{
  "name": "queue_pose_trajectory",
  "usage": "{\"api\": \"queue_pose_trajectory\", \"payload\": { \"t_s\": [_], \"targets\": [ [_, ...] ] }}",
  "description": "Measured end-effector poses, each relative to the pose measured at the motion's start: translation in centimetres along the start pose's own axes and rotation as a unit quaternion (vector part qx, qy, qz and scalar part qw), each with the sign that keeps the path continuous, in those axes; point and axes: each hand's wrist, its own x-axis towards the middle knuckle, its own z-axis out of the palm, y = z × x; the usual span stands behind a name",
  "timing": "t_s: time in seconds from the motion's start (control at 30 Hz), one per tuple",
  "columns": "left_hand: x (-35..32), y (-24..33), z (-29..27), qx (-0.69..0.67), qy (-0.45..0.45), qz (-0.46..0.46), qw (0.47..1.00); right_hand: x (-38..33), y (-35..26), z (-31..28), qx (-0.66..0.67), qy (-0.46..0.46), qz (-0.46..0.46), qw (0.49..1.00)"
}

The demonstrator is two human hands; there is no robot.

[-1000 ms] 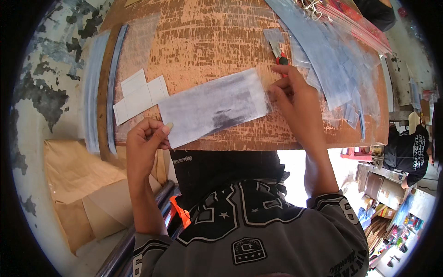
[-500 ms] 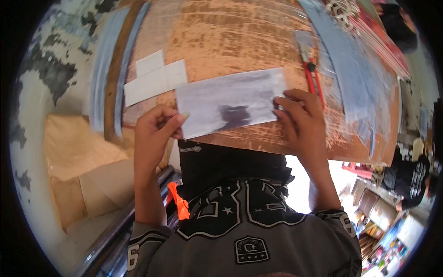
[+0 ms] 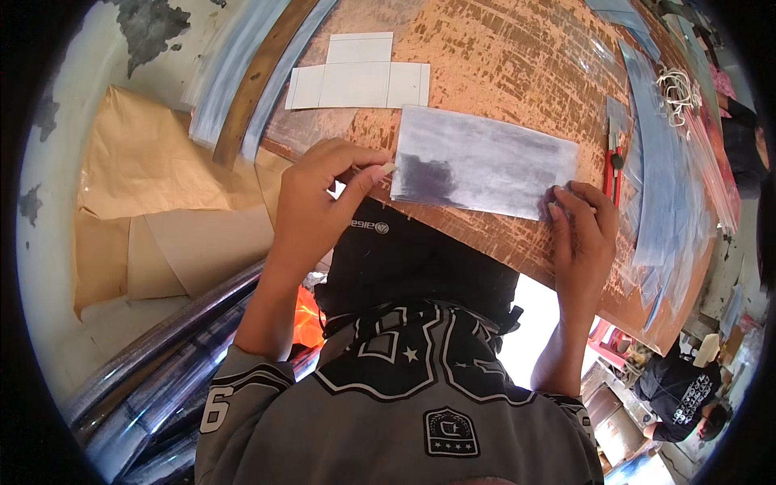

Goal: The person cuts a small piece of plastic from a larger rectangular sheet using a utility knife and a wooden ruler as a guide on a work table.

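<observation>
A grey-white rectangular sheet [image 3: 493, 158] with a dark patch near its left end lies over the table's near edge. My right hand [image 3: 584, 222] grips its lower right corner between thumb and fingers. At the sheet's left edge, my left hand [image 3: 327, 190] is closed in a pinch, thumb tip against the fingers. Whatever the left fingertips hold is too small to make out. Just beyond the sheet lies a white card piece [image 3: 364, 81] with ruled lines. A red utility knife [image 3: 614, 166] rests to the right of the sheet.
The scratched wooden table [image 3: 501, 48] bears bluish plastic strips [image 3: 659, 186] at right, a white cord bundle [image 3: 677, 90], and a brown wooden strip [image 3: 263, 73] over more plastic at left. Brown paper [image 3: 153, 162] and shiny rolls [image 3: 186, 356] are at left. A person [image 3: 683, 396] is at lower right.
My view has swung, so the table's contents appear turned and shifted. The left hand's thumb has slid from on top of the sheet to its left edge; the right hand stays at the right end.
</observation>
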Motion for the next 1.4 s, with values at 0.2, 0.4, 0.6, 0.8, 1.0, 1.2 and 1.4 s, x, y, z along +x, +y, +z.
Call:
{"api": "queue_pose_trajectory", "payload": {
  "t_s": [0.2, 0.4, 0.6, 0.8, 1.0, 1.2, 1.4],
  "targets": [
    [-3.2, -1.6, 2.0, 0.009, 0.064, 0.026, 0.998, -0.2, 0.1, 0.3, 0.024, -0.007, 0.017, 1.000],
    [-4.6, -2.5, 3.1, 0.004, 0.089, 0.053, 0.995, -0.3, 0.1, 0.4, 0.001, 0.032, -0.005, 0.999],
    [-5.4, -2.8, 3.5, -0.001, 0.101, 0.062, 0.993, 0.1, 0.7, 0.6, -0.018, -0.022, -0.081, 0.996],
    [-5.6, -3.1, 3.4, -0.005, 0.103, 0.070, 0.992, 0.4, 0.7, 0.6, -0.036, -0.043, -0.092, 0.994],
    [-5.6, -3.0, 3.2, -0.004, 0.093, 0.067, 0.993, 0.3, 0.6, 0.6, -0.019, -0.050, -0.076, 0.996],
    [-5.6, -3.2, 3.3, -0.001, 0.095, 0.069, 0.993, 0.2, 0.4, 0.6, -0.001, -0.049, -0.061, 0.997],
    [-5.5, -3.0, 3.4, -0.002, 0.103, 0.067, 0.992, 0.3, 0.5, 0.6, -0.013, -0.051, -0.064, 0.997]
  ]
}}
